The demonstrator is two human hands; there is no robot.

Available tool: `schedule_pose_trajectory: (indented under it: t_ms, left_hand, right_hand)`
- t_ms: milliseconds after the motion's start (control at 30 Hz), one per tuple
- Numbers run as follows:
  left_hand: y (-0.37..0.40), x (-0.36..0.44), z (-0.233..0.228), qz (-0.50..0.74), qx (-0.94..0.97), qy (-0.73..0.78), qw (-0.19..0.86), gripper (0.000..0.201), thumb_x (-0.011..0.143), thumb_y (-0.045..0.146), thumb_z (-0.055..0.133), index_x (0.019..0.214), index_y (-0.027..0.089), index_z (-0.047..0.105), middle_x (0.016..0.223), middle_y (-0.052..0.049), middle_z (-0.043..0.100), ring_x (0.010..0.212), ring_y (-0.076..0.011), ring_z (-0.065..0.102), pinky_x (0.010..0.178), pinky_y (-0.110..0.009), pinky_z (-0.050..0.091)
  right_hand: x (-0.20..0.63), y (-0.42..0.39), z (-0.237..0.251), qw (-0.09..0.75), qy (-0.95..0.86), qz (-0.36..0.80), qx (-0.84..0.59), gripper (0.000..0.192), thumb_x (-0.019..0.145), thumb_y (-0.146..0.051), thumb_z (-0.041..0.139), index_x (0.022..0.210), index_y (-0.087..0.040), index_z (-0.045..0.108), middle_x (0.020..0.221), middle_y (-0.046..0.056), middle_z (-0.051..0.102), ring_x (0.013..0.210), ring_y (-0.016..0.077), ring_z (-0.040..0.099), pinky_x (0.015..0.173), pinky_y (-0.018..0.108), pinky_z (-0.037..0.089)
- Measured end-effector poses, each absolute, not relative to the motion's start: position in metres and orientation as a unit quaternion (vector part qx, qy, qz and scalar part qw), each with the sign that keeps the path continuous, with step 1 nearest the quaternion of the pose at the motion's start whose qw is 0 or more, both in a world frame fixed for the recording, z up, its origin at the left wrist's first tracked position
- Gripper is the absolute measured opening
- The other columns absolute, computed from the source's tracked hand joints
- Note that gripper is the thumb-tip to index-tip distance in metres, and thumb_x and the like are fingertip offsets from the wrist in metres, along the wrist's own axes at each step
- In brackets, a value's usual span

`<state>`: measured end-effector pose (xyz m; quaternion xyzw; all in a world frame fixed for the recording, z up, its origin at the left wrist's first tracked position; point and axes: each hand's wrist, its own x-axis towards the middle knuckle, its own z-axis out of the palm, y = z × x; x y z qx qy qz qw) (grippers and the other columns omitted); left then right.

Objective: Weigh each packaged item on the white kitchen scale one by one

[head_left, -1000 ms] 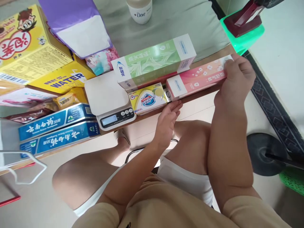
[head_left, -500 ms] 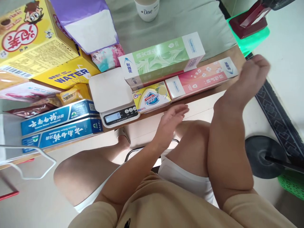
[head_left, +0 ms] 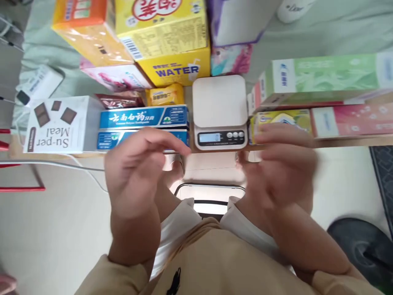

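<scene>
My left hand (head_left: 138,172) hovers in front of the table edge, over part of the blue toothpaste boxes (head_left: 144,116). Its fingers are loosely curved, thumb apart, and nothing shows in it. On the other side my right hand (head_left: 285,168), blurred by motion, is raised before the yellow soap box (head_left: 285,117) and partly covers it. Its bent fingers are apart, with no object visible between them. Between the hands a white kitchen scale (head_left: 219,100) lies on the table with a bare plate and a lit display.
A white Su-per Meal box (head_left: 58,127) stands at the left, with a cable below. Yellow cartons (head_left: 166,32) are stacked behind the toothpaste. Right of the scale lie a long green box (head_left: 331,76) and a pink box (head_left: 359,121). A purple-and-white package (head_left: 242,24) stands behind.
The view has swung left, bringing the scale to the middle. My right hand has come in from the far right, and my left hand has moved left and up, now over the toothpaste boxes.
</scene>
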<state>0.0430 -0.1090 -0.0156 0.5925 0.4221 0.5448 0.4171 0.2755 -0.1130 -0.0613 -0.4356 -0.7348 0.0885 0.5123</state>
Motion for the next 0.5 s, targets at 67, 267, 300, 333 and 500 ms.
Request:
schedule_pose_trajectory:
  t_ms: [67, 267, 300, 333, 500]
  left_hand:
    - [-0.11, 0.022, -0.02, 0.572, 0.516, 0.531, 0.354, 0.013, 0.092, 0.03, 0.068, 0.087, 0.026, 0.08, 0.082, 0.002, 0.075, 0.081, -0.0151, 0.071, 0.065, -0.032, 0.061]
    - [-0.122, -0.014, -0.032, 0.534, 0.409, 0.674, 0.304, 0.013, 0.103, 0.037, 0.059, 0.107, 0.036, 0.072, 0.112, 0.007, 0.071, 0.102, -0.0175, 0.071, 0.078, -0.042, 0.067]
    - [-0.123, -0.021, -0.035, 0.516, 0.417, 0.694, 0.28, 0.015, 0.103, 0.039, 0.06, 0.109, 0.037, 0.073, 0.12, 0.007, 0.07, 0.112, -0.0191, 0.068, 0.09, -0.046, 0.066]
    - [-0.123, -0.028, -0.038, 0.493, 0.423, 0.714, 0.262, 0.016, 0.103, 0.042, 0.061, 0.111, 0.037, 0.074, 0.124, 0.006, 0.069, 0.119, -0.0211, 0.066, 0.102, -0.05, 0.062]
    - [-0.118, -0.055, -0.052, 0.438, 0.436, 0.745, 0.251, 0.034, 0.099, 0.059, 0.062, 0.116, 0.032, 0.074, 0.129, -0.002, 0.069, 0.124, -0.0275, 0.062, 0.113, -0.055, 0.05]
  right_hand:
    - [0.234, -0.105, -0.069, 0.493, -0.768, 0.071, -0.402, 0.014, 0.093, -0.021, 0.061, 0.107, -0.02, 0.061, 0.106, 0.008, 0.072, 0.104, 0.0194, 0.07, 0.091, 0.038, 0.058]
    - [0.163, -0.093, -0.094, 0.324, -0.832, 0.034, -0.449, 0.03, 0.095, -0.034, 0.067, 0.122, -0.02, 0.065, 0.125, 0.009, 0.073, 0.119, 0.0249, 0.062, 0.101, 0.039, 0.046]
    - [0.159, -0.094, -0.094, 0.305, -0.835, 0.026, -0.457, 0.031, 0.095, -0.037, 0.069, 0.122, -0.021, 0.066, 0.125, 0.008, 0.073, 0.12, 0.0259, 0.06, 0.101, 0.04, 0.044]
    - [0.156, -0.095, -0.094, 0.289, -0.836, 0.017, -0.466, 0.033, 0.095, -0.04, 0.07, 0.121, -0.021, 0.067, 0.126, 0.008, 0.073, 0.12, 0.0269, 0.058, 0.1, 0.041, 0.043]
    - [0.154, -0.096, -0.091, 0.247, -0.843, -0.001, -0.478, 0.04, 0.094, -0.039, 0.071, 0.13, -0.023, 0.064, 0.124, 0.011, 0.069, 0.116, 0.0282, 0.054, 0.092, 0.042, 0.04]
